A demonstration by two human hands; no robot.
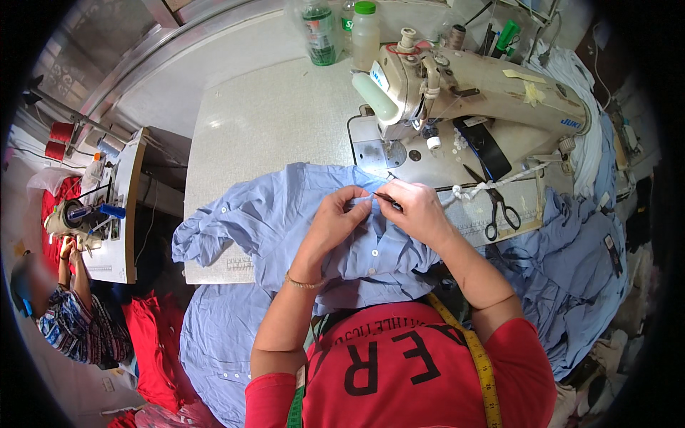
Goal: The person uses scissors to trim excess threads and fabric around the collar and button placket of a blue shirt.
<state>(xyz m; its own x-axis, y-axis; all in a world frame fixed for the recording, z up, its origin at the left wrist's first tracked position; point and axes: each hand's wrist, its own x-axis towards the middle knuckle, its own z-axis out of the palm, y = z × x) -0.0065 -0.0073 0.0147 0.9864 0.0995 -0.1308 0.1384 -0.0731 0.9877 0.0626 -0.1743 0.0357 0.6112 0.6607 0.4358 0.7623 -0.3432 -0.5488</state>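
Observation:
A light blue button-up shirt (285, 207) lies bunched over the front of the sewing table, part of it hanging toward my lap. My left hand (335, 220) pinches a bit of its cloth between thumb and fingers. Close beside it, my right hand (421, 214) grips a small dark pointed tool (387, 200), its tip against the fabric by my left fingertips. Its exact kind is mostly hidden by my fingers. Just beyond both hands stands the sewing machine (485, 85), its needle area lit. White buttons (374, 252) show on the shirt front.
Black scissors (494, 203) and a dark phone (485, 146) lie right of the needle area, near loose white buttons (459, 140). Bottles (365, 36) stand at the back. More blue garments (564, 264) hang at the right. Another person (78, 314) works at a machine on the left.

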